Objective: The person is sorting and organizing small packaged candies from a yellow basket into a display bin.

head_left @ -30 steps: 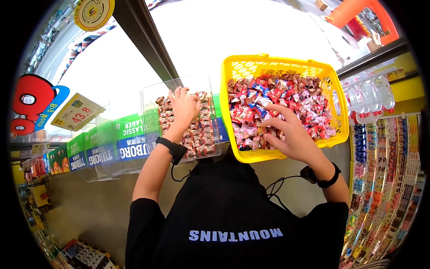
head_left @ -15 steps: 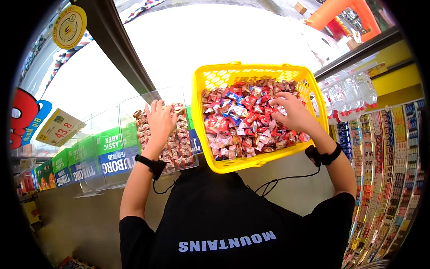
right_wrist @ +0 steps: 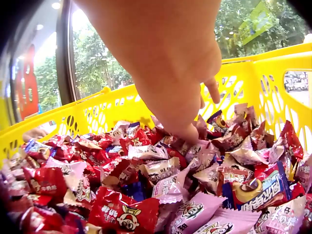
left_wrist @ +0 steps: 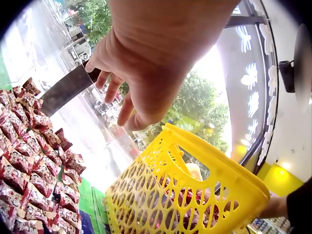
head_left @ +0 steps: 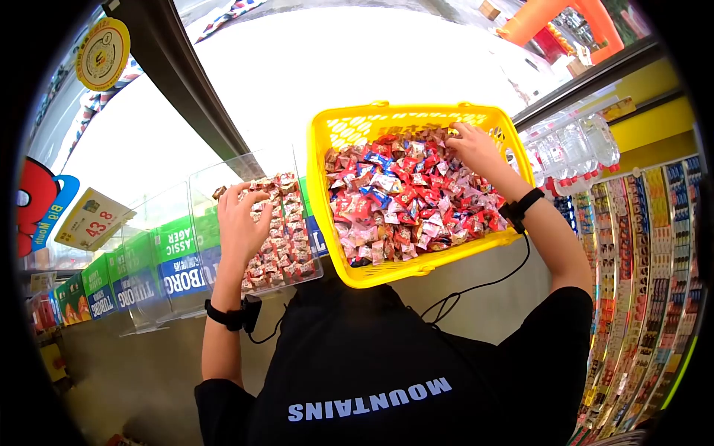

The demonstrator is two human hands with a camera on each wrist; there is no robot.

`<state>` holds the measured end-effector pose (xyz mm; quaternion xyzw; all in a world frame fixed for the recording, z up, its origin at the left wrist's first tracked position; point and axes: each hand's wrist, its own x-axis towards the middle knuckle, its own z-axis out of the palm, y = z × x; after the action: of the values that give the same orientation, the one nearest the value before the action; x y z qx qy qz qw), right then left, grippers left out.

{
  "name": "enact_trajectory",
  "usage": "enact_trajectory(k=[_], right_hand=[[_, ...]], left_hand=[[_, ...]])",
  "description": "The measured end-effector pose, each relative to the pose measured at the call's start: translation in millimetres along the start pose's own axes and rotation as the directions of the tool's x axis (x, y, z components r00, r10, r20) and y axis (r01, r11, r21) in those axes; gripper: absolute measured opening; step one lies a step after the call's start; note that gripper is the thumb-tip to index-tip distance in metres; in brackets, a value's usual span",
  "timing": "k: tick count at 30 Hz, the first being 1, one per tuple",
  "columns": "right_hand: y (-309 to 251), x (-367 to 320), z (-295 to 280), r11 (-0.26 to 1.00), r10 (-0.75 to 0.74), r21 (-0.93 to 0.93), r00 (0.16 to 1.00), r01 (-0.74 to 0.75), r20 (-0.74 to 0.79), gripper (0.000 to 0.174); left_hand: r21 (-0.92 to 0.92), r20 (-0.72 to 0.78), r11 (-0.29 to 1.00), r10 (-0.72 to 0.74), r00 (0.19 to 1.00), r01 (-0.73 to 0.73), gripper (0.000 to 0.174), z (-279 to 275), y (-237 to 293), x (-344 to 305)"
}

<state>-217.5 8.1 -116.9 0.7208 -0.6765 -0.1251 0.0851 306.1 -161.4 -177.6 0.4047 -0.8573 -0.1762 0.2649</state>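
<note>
A yellow basket (head_left: 357,277) full of mixed wrapped candies (head_left: 409,195) stands beside a clear box (head_left: 300,280) with brown-red wrapped candies (head_left: 286,249) in rows. My left hand (head_left: 244,223) is over the box's left side, fingers spread and slightly bent. In the left wrist view nothing shows in the left hand (left_wrist: 151,68), which is above the row candies (left_wrist: 34,165). My right hand (head_left: 478,152) reaches into the basket's far right part. The right wrist view shows the right hand (right_wrist: 168,78) with its fingertips down at the candies (right_wrist: 156,170), partly hidden among them.
More clear boxes (head_left: 152,253) stand left, before green and blue cartons (head_left: 182,269). A price sign (head_left: 94,219) is beyond them. Water bottles (head_left: 569,152) are right of the basket, with shelves of packets (head_left: 639,275) nearer. A dark window post (head_left: 178,74) rises behind the box.
My right hand has moved from the basket's near middle to its far right corner. My left hand has come from the box's far middle to its left side. The head view has shifted.
</note>
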Motion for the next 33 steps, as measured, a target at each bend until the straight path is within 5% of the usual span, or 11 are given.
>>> enact_trajectory(k=[3, 8, 12, 16, 24, 29, 33], right_hand=[[1, -1, -15, 0.990, -0.001, 0.142, 1.000, 0.004, -0.016, 0.015], [-28, -5, -61, 0.953, -0.067, 0.297, 0.997, 0.056, 0.026, 0.017], [-65, -9, -102, 0.733, -0.006, 0.680, 1.000, 0.005, -0.001, 0.017], [-122, -6, -157, 0.620, -0.120, 0.782, 0.993, 0.058, 0.022, 0.019], [-207, 16, -176, 0.515, -0.226, 0.818, 0.961, 0.256, -0.158, 0.015], [-240, 19, -171, 0.590, -0.228, 0.653, 0.874, 0.475, -0.430, 0.012], [-251, 21, -168, 0.604, -0.195, 0.646, 0.872, 0.467, -0.449, 0.015]], left_hand=[[-0.013, 0.009, 1.000, -0.002, 1.000, 0.002, 0.016, -6, 1, -10], [-0.028, 0.043, 1.000, -0.013, 0.999, 0.014, 0.014, -21, 3, -25], [-0.072, -0.010, 0.997, 0.040, 0.999, -0.041, 0.014, -39, 21, -19], [-0.124, -0.062, 0.985, 0.113, 0.992, -0.120, 0.021, -57, 57, -7], [-0.412, 0.069, 0.870, 0.326, 0.943, -0.270, 0.035, -70, 101, -4], [-0.364, 0.017, 0.854, 0.404, 0.915, -0.370, 0.030, -67, 104, -18], [-0.319, -0.019, 0.887, 0.345, 0.938, -0.333, 0.027, -70, 96, -30]])
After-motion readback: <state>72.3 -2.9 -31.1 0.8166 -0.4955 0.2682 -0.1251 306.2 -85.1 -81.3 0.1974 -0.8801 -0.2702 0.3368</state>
